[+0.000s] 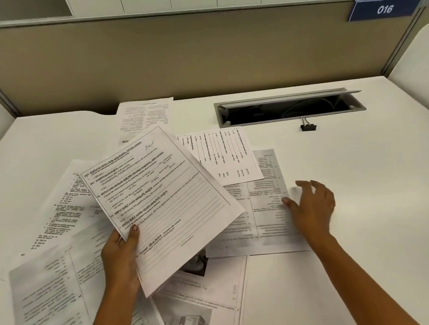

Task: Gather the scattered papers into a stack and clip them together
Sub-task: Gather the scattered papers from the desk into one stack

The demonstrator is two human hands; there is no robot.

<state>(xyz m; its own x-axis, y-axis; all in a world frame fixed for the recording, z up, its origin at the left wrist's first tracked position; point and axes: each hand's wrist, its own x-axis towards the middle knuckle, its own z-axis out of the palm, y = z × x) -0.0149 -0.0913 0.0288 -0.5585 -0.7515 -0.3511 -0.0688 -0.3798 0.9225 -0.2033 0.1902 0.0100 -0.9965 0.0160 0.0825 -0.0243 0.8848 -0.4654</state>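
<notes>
My left hand point(122, 251) grips a lined printed sheet point(163, 197) by its lower left edge and holds it tilted above the desk. My right hand point(311, 205) hovers with fingers spread at the right edge of a grey printed sheet point(269, 196) lying flat. Several more papers lie scattered: one at the back point(144, 114), a table-like sheet point(223, 155), one at the left point(60, 211), one at the lower left point(52, 309) and one with photos near me point(201, 310). A black binder clip point(308, 126) stands alone at the back right.
The white desk point(377, 194) has an open cable slot point(290, 109) just behind the binder clip. A beige partition point(192, 55) with a blue "016" sign point(384, 9) closes the back. Rounded white side panels flank both sides.
</notes>
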